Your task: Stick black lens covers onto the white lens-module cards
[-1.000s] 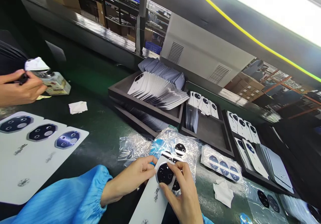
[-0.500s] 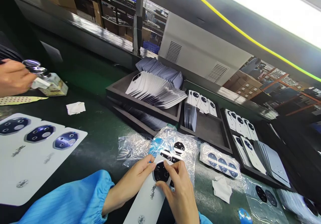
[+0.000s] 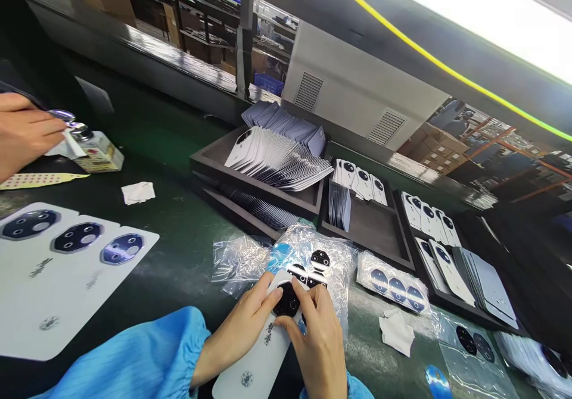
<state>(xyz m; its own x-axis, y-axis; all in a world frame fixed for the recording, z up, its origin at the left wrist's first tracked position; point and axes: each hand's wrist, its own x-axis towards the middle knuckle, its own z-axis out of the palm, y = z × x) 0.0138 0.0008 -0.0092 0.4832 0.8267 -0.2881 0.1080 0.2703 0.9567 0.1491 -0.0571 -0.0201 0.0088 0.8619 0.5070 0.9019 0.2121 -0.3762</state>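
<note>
A white phone back panel [image 3: 257, 363] with dark markings is held low in front of me. My left hand [image 3: 241, 330] grips its left edge, the thumb reaching onto the black camera lens cover [image 3: 285, 301] at the panel's upper end. With thumb and fingers, my right hand [image 3: 318, 336] pinches that lens cover from the right. The cover lies on the panel; its right edge is partly hidden by my fingers. Just beyond my hands, a clear plastic bag [image 3: 342, 268] carries more black lens pieces [image 3: 320, 260].
Black trays [image 3: 375, 238] of phone panels stand along the back. Wrapped lens covers [image 3: 397, 290] and a white wipe [image 3: 397, 332] lie to the right. At left are larger-looking white panels [image 3: 27, 304] and a co-worker's hand [image 3: 27, 134] beside a pump bottle [image 3: 100, 152].
My left thumb has moved onto the lens cover, and the panel has shifted slightly left. My right hand keeps its pinch. The co-worker's hand has moved a little.
</note>
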